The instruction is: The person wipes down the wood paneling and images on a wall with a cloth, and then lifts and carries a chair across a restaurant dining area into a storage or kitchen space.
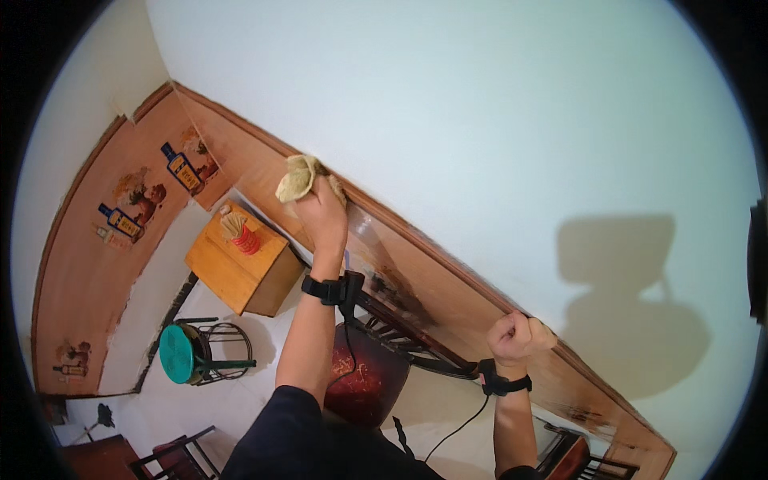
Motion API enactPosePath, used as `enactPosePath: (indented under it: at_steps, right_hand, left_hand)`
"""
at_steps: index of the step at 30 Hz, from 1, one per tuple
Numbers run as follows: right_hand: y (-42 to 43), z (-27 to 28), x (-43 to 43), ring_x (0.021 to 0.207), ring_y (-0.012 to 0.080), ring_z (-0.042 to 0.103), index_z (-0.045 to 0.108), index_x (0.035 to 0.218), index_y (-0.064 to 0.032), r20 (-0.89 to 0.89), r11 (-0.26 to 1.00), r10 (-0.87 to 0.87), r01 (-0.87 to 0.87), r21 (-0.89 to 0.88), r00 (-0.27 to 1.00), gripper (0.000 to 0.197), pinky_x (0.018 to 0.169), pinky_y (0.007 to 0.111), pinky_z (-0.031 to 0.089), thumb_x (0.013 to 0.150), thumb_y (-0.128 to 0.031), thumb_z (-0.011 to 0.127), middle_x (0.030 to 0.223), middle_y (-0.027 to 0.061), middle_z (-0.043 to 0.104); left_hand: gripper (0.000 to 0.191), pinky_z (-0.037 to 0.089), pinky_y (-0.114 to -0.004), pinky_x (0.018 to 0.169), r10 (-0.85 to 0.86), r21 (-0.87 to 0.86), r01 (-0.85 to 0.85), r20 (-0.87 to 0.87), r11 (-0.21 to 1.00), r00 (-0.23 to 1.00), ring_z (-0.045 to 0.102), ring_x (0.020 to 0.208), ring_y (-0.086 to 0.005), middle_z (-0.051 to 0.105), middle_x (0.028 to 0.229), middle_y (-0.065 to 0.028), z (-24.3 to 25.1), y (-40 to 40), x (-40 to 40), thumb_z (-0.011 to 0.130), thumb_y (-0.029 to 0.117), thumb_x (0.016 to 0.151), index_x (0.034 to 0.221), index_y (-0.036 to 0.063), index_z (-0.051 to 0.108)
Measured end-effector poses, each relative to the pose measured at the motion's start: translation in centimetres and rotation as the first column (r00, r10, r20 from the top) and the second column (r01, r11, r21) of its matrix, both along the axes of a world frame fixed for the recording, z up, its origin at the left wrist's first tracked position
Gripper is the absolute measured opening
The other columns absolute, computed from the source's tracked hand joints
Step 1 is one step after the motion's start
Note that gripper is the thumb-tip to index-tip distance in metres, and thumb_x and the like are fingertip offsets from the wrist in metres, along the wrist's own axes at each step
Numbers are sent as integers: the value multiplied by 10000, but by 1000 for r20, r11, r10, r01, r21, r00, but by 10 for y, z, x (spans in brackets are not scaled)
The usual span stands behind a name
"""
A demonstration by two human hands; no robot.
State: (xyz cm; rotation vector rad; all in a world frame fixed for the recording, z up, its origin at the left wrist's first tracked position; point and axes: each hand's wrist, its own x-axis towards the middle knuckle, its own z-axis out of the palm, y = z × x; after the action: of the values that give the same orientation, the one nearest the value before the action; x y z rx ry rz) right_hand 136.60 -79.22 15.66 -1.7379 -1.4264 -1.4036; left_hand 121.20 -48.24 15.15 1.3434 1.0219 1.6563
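Observation:
My left hand (324,213) grips a crumpled yellow-green cloth (298,178), at the brown trim rail (408,231) that tops the wood-look wall panelling. Part of the cloth is hidden behind the fingers. Farther right along the same rail, my right hand (521,337) is closed in a loose fist against the rail, with no object visible in it. Both wrists wear black straps with small devices and cables. Above the rail is a pale wall (456,120) with my shadow on it.
A wooden cabinet (231,273) holding a red container (246,241) stands left of my left arm. Stools with a teal seat (177,354) are on the floor. A dark red wooden chair (366,384) stands below me against the panelling; other chairs (570,459) are at the lower edge.

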Motion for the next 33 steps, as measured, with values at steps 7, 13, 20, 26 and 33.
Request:
enactPosePath:
  at_steps: [7,13,20,26,33]
  right_hand:
    - [-1,-3,-2,516,249,433,580,923,-111,61,997,-73,71,36,995,223,502,365,309,735,6,602,699,40,496]
    - [-4,-7,-3,552,247,467,594,909,-127,17,998,-48,47,31,999,220,543,376,354,724,-10,610,747,36,504]
    - [-7,-7,0,537,245,483,614,893,-140,13,993,-111,111,-29,994,208,486,354,367,705,-52,612,815,41,509]
    - [-4,-13,0,690,261,495,617,923,-135,37,995,-94,93,35,995,225,611,379,368,718,-43,614,870,52,517]
    - [-12,-8,-2,670,294,493,591,929,-112,9,998,-62,62,-22,998,235,568,397,373,717,-13,604,865,83,506]
  left_hand:
    - [261,443,-351,946,-2,231,66,-267,971,964,554,1067,-218,587,1122,-97,-39,-82,14,530,16,938,1196,-19,546]
    - [167,496,-303,708,-363,-134,362,19,922,932,628,780,-177,671,848,-59,-3,-20,-32,613,113,942,1028,-27,640]
    - [183,520,-319,768,-276,177,375,-415,910,867,632,920,-161,665,1041,-74,-21,-54,-21,564,68,958,1105,-23,625]
    - [207,540,-346,729,-419,-210,392,-101,896,902,669,830,-192,695,939,-101,0,-7,-39,617,110,941,1079,-44,634]
    - [180,529,-350,766,-464,-107,453,-122,885,877,661,895,-212,692,978,-96,-3,-39,-35,579,107,936,1052,-16,638]
